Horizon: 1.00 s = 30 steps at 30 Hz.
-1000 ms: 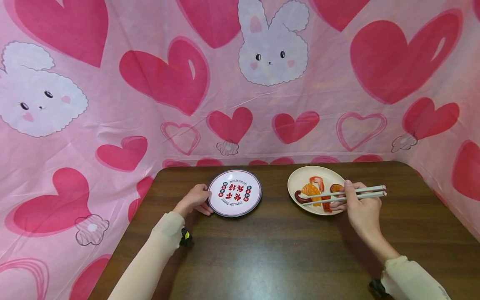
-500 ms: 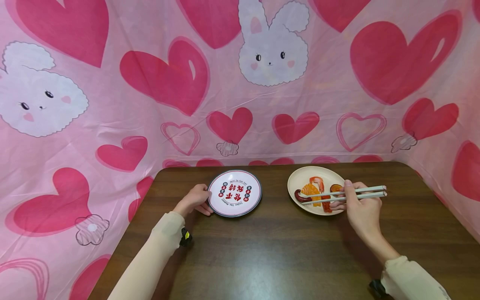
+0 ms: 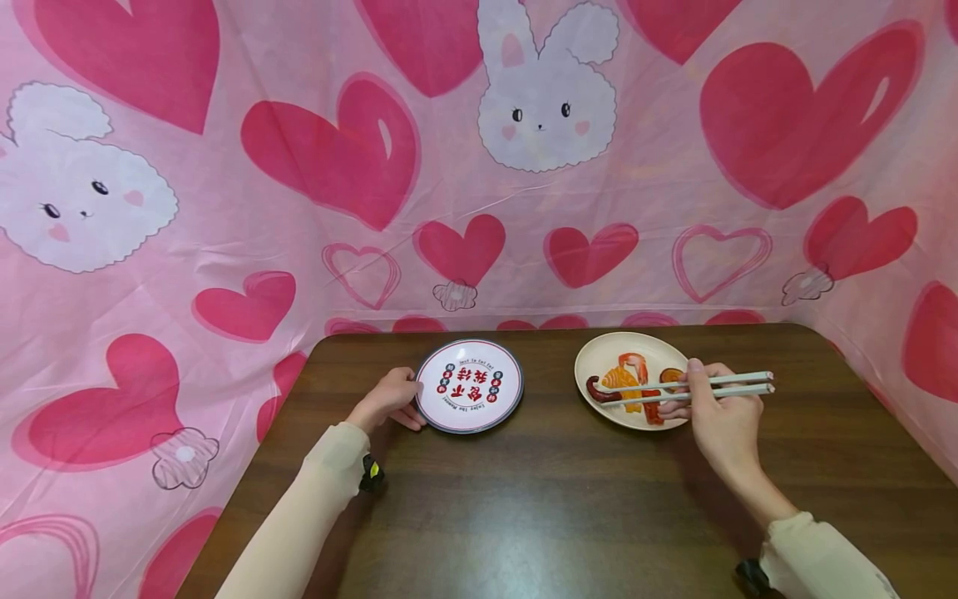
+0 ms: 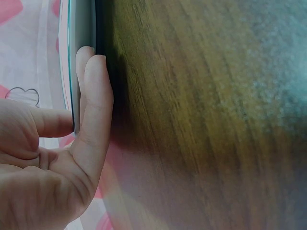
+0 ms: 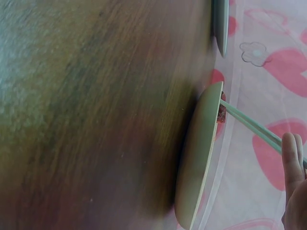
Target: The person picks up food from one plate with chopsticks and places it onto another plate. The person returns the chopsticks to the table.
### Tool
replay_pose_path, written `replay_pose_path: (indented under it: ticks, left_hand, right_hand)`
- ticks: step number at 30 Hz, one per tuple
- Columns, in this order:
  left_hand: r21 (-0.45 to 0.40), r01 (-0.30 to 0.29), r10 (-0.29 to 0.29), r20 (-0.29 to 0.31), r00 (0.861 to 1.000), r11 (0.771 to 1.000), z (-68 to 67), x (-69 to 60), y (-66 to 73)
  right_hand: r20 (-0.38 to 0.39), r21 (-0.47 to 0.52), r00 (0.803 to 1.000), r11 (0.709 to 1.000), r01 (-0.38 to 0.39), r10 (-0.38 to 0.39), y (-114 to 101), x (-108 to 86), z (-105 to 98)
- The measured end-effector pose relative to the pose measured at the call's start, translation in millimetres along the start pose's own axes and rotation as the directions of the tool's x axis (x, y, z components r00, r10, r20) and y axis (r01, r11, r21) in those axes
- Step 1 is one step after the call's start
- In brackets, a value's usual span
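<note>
Head: 2 chopsticks (image 3: 748,378) in right hand (image 3: 724,426)

Room between white plate (image 3: 470,386) and cream plate (image 3: 597,356), chopsticks (image 3: 744,378) barring food (image 3: 618,379)

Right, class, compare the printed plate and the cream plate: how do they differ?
The printed plate is white with lettering and a dark rim; the cream plate has a pale rim.
The cream plate holds food pieces; the printed plate carries none.
The left hand grips the printed plate's edge; chopsticks reach over the cream plate.
Both look round.
</note>
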<state>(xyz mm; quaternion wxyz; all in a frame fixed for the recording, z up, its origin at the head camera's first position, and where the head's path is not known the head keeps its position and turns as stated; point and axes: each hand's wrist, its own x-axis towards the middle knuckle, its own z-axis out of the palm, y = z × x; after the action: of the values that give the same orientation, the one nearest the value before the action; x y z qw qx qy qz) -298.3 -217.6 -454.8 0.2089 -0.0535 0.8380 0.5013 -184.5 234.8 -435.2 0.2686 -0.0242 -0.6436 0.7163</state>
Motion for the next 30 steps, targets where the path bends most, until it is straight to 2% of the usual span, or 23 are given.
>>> replay_pose_path:
  ticks: [17,30]
  left_hand:
    - [-0.012,0.009,-0.009,0.001,1.000,1.000,0.4,1.0,0.4]
    - [-0.004,0.008,-0.008,-0.001,1.000,1.000,0.2,0.3,0.3]
  right_hand:
    - [-0.006,-0.014,1.000,1.000,0.009,-0.009,-3.0,-1.9,1.5]
    - [0.006,0.017,1.000,1.000,0.013,-0.013,-8.2,-3.0,6.0]
